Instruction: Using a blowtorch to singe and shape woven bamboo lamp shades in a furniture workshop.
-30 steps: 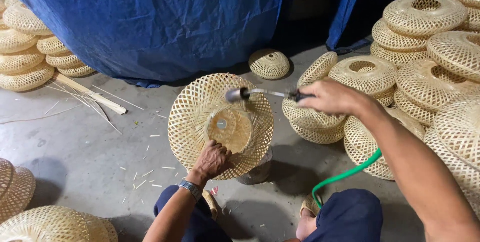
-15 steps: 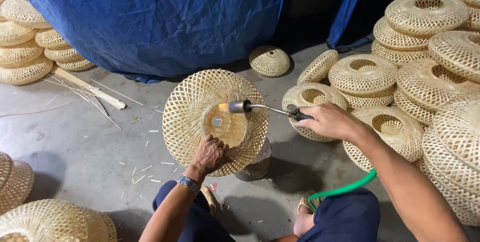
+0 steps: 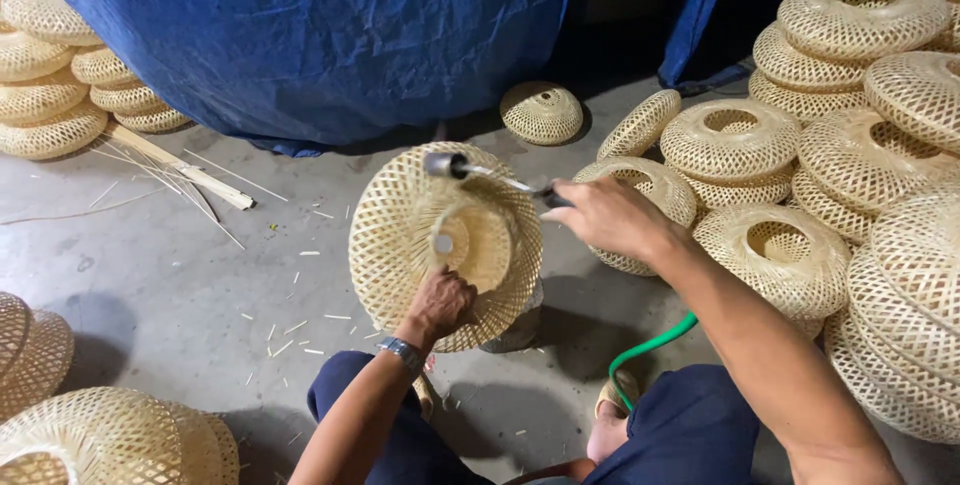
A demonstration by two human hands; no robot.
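The left hand [image 3: 440, 303] grips the lower rim of a woven bamboo shade [image 3: 445, 245], holding it tilted with its open side toward the person. The right hand [image 3: 605, 217] is clenched on a metal torch [image 3: 490, 177], whose long axis runs leftward from that hand across the shade's upper rim. The shade lies between the hands, nearer the left. A green hose [image 3: 650, 350] trails below the right forearm.

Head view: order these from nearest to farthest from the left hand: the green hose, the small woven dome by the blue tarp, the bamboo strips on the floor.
From the left hand:
1. Green hose, to its right beside the knee.
2. Small woven dome, ahead, at the foot of the blue tarp.
3. Bamboo strips, far left on the floor.
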